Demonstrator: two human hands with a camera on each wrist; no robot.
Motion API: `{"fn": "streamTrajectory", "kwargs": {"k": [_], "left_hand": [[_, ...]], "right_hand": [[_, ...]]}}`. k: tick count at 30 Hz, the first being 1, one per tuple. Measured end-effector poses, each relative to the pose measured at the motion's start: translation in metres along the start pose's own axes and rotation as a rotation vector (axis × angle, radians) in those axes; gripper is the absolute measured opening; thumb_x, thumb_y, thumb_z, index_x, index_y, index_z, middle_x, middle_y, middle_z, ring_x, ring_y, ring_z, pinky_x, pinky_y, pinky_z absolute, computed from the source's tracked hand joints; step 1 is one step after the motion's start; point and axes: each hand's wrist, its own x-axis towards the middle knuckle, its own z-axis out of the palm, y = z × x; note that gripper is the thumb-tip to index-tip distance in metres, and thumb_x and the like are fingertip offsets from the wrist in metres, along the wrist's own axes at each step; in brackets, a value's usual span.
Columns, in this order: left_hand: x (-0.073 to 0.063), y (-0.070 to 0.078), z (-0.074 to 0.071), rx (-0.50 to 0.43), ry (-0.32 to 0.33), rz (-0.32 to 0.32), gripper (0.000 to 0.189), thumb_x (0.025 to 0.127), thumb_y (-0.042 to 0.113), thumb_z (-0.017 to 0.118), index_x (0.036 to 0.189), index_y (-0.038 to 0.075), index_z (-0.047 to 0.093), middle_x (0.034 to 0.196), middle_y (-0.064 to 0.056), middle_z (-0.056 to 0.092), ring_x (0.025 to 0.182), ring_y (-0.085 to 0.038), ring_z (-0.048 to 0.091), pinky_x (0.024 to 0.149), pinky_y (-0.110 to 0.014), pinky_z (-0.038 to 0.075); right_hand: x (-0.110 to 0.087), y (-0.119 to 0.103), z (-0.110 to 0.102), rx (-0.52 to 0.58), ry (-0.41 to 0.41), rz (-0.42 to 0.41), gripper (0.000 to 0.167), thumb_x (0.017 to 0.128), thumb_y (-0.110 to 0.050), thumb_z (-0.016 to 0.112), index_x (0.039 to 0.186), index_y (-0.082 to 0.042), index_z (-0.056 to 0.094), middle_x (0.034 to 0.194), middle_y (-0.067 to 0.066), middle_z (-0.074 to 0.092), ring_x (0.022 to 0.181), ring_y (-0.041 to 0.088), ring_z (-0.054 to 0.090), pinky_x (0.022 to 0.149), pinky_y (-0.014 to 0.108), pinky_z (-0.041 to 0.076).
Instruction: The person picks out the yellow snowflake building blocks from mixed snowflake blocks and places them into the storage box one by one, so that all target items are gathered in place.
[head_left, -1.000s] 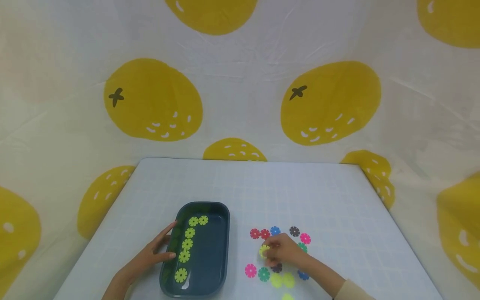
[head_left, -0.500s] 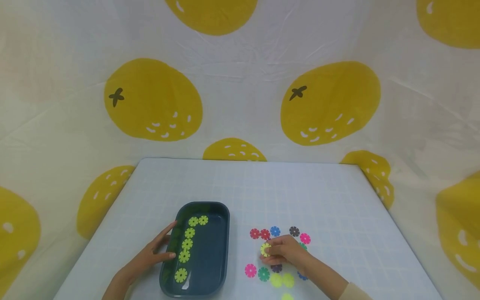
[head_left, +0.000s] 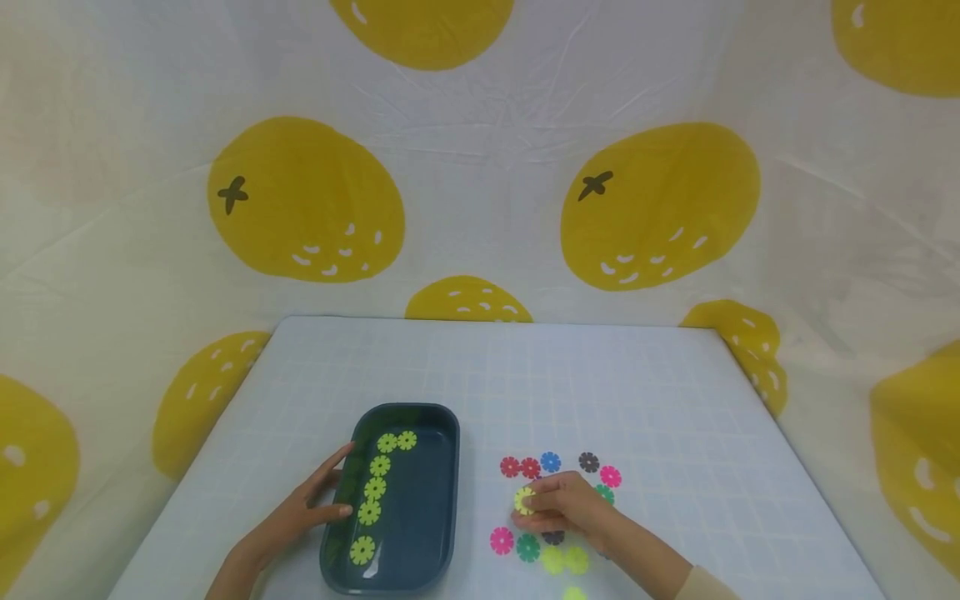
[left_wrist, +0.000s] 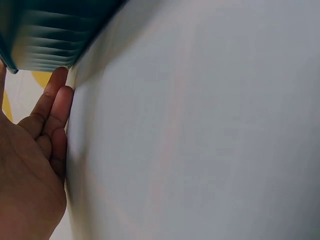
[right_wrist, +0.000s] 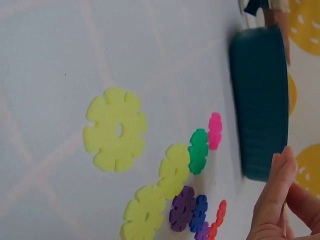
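My right hand [head_left: 568, 507] pinches a yellow-green snowflake disc [head_left: 522, 500] with notched edges, between thumb and fingers, above the scattered discs. In the right wrist view its fingers [right_wrist: 272, 202] almost wholly hide that disc. A dark teal tray [head_left: 420, 525] stands to the left, with several yellow-green discs [head_left: 369, 512] in a line along its left side. My left hand [head_left: 292, 510] rests against the tray's left side, thumb on the rim and index finger reaching forward along it. In the left wrist view the other fingers [left_wrist: 61, 105] lie loosely by the tray's outer wall.
Around the right hand lie loose discs: red [head_left: 510, 467], blue [head_left: 551, 462], black [head_left: 588, 462], pink [head_left: 502, 541], green [head_left: 528, 547] and purple [right_wrist: 182, 209]. Several yellow-green discs [right_wrist: 115, 130] lie nearer the front edge. A fruit-printed cloth [head_left: 480, 208] hangs behind the white table [head_left: 637, 383].
The pinched disc shifts slightly, first right and then left, with its face turned more toward the head camera. The left hand and tray stay put.
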Motion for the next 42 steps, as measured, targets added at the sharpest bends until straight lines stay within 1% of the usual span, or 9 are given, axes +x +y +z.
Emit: {"fn": "streamTrajectory", "kwargs": {"k": [5,9,14,21,25,28,31,36,42], "left_hand": [[0.0,-0.001,0.0,-0.006,-0.001,-0.004,0.091,0.086,0.029,0.076,0.157,0.039,0.02,0.161,-0.021,0.026,0.144,-0.048,0.027,0.106,-0.078,0.023],[0.0,-0.001,0.0,-0.004,0.001,-0.015,0.091,0.086,0.031,0.076,0.157,0.04,0.02,0.161,-0.021,0.025,0.144,-0.048,0.026,0.107,-0.078,0.022],[0.001,-0.002,0.0,-0.001,0.005,-0.017,0.091,0.085,0.031,0.077,0.156,0.04,0.02,0.16,-0.021,0.028,0.143,-0.046,0.029,0.107,-0.077,0.022],[0.0,0.0,0.0,-0.008,-0.004,0.007,0.09,0.087,0.029,0.076,0.157,0.037,0.02,0.161,-0.021,0.025,0.143,-0.047,0.028,0.108,-0.076,0.023],[0.0,0.0,-0.001,-0.004,-0.007,0.018,0.089,0.088,0.029,0.075,0.157,0.036,0.019,0.16,-0.022,0.026,0.142,-0.046,0.029,0.108,-0.076,0.023],[0.0,0.0,0.0,0.002,-0.007,0.02,0.089,0.088,0.029,0.075,0.158,0.034,0.019,0.16,-0.021,0.026,0.142,-0.046,0.031,0.107,-0.077,0.023],[-0.001,0.0,0.0,0.009,-0.002,0.013,0.09,0.087,0.03,0.075,0.158,0.034,0.02,0.16,-0.021,0.027,0.141,-0.046,0.032,0.107,-0.077,0.024],[-0.001,0.001,0.001,0.014,0.006,0.0,0.091,0.086,0.032,0.076,0.158,0.035,0.02,0.16,-0.021,0.028,0.141,-0.046,0.032,0.106,-0.078,0.024],[0.0,-0.001,0.001,0.022,0.008,0.0,0.09,0.086,0.032,0.076,0.157,0.036,0.02,0.161,-0.021,0.026,0.141,-0.046,0.032,0.105,-0.077,0.027]], "right_hand": [[0.001,-0.003,0.003,0.002,0.019,0.019,0.034,0.09,-0.02,0.073,0.114,0.003,0.065,0.096,0.01,0.074,0.091,0.022,0.075,0.077,0.017,0.055],[0.002,-0.005,0.006,0.024,0.014,0.007,0.034,0.09,-0.022,0.073,0.114,0.002,0.067,0.099,0.009,0.074,0.093,0.02,0.074,0.077,0.013,0.052],[0.002,-0.008,0.01,0.067,-0.02,-0.021,0.032,0.091,-0.02,0.072,0.114,0.002,0.067,0.101,0.009,0.075,0.096,0.021,0.074,0.078,0.014,0.053],[0.002,-0.01,0.015,0.092,-0.014,-0.036,0.033,0.089,-0.021,0.074,0.113,0.001,0.068,0.104,0.011,0.074,0.097,0.021,0.074,0.081,0.017,0.054],[0.002,-0.01,0.016,0.107,-0.019,-0.036,0.034,0.089,-0.021,0.074,0.114,0.002,0.067,0.106,0.013,0.074,0.097,0.021,0.074,0.082,0.018,0.055],[0.003,-0.011,0.017,0.111,-0.026,-0.033,0.035,0.089,-0.021,0.074,0.114,0.003,0.067,0.107,0.014,0.074,0.097,0.021,0.074,0.081,0.017,0.055],[0.003,-0.011,0.017,0.108,-0.031,-0.033,0.039,0.089,-0.022,0.074,0.117,0.004,0.066,0.109,0.015,0.074,0.097,0.021,0.074,0.081,0.016,0.054],[0.004,-0.013,0.018,0.091,-0.033,-0.042,0.045,0.089,-0.025,0.074,0.121,0.004,0.065,0.109,0.015,0.074,0.096,0.02,0.074,0.078,0.013,0.052],[0.005,-0.015,0.019,0.092,-0.042,-0.052,0.046,0.089,-0.024,0.074,0.122,0.006,0.063,0.112,0.017,0.073,0.097,0.021,0.074,0.079,0.014,0.053]]}}
